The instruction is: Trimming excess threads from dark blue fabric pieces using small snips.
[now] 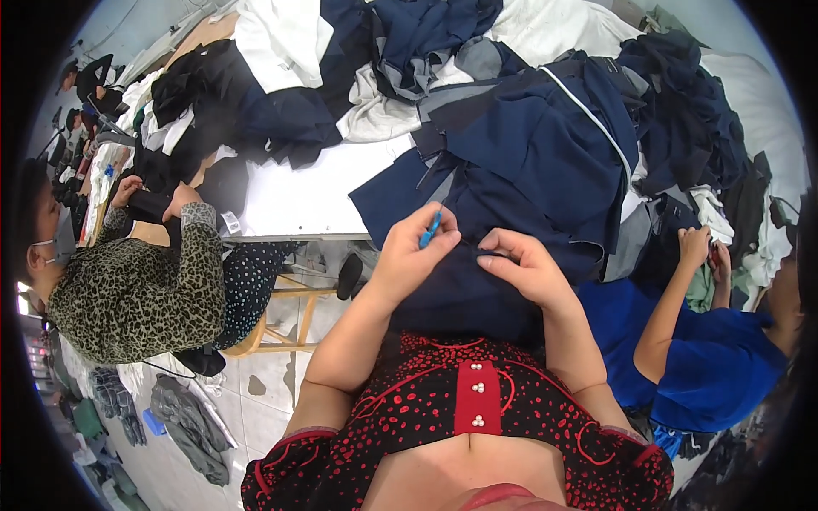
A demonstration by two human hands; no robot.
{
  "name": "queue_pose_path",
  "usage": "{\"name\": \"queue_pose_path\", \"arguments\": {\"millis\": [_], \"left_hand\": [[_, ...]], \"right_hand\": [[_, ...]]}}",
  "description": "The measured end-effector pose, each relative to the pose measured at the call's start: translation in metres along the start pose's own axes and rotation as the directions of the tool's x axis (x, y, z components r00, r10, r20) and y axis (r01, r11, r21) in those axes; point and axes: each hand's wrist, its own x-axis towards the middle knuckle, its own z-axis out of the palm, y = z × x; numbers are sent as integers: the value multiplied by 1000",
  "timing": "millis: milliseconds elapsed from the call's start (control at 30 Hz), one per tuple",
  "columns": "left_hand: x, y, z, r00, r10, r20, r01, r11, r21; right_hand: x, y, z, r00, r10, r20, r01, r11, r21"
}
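In my left hand (415, 255) is a slim tool with a bright blue handle (431, 230), held between thumb and fingers. Its tip is too small to make out. My right hand (521, 262) is closed, thumb against fingers, on the edge of a navy blue garment (537, 153). That garment spreads over the table in front of me and hangs down into my lap. A thin white strip (596, 115) runs across its right part. The two hands are apart, with dark cloth between and below them.
The white tabletop (298, 200) shows to the left, its front edge near a wooden stool (294, 315). Piles of dark clothing (682, 111) and white cloth (281, 38) lie around. A person in leopard print (141, 294) works at left, another in blue (716, 366) at right, close to me.
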Motion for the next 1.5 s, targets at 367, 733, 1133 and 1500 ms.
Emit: {"name": "queue_pose_path", "arguments": {"millis": [367, 733, 1133, 1500], "left_hand": [[-7, 11, 1, 992, -64, 106, 82, 981, -178], [-14, 32, -1, 986, 94, 136, -118, 977, 176], [-14, 19, -8, 998, -44, 51, 41, 998, 57], [-13, 23, -19, 998, -50, -39, 57, 974, 218]], "right_hand": [[8, 2, 11, 989, -148, 19, 149, 979, -138], [9, 2, 16, 989, -127, 74, 132, 989, -63], [3, -1, 18, 991, -112, 67, 103, 987, 127], [3, -3, 14, 960, -256, 114, 264, 962, -67]]}}
